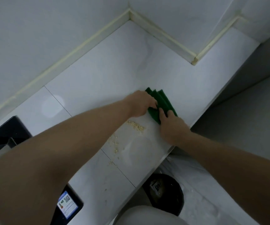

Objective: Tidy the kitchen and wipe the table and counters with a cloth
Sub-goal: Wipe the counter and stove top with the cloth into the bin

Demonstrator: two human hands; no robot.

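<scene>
A folded green cloth point(161, 103) lies on the white tiled counter point(108, 75) near its front edge. My left hand point(140, 103) grips the cloth's left side, fingers curled into its folds. My right hand point(171, 125) holds the cloth's near end from the front, fingers over the fabric. Pale yellow crumbs point(135, 126) are scattered on the counter just below both hands, trailing toward me point(114, 143).
A black cooktop point(6, 133) sits at the left, its corner with a sticker label point(67, 203) near me. Below the counter edge stands a black bin point(165, 194) lined with a white plastic bag. White walls with cream sealing strip point(163, 34) bound the counter's back.
</scene>
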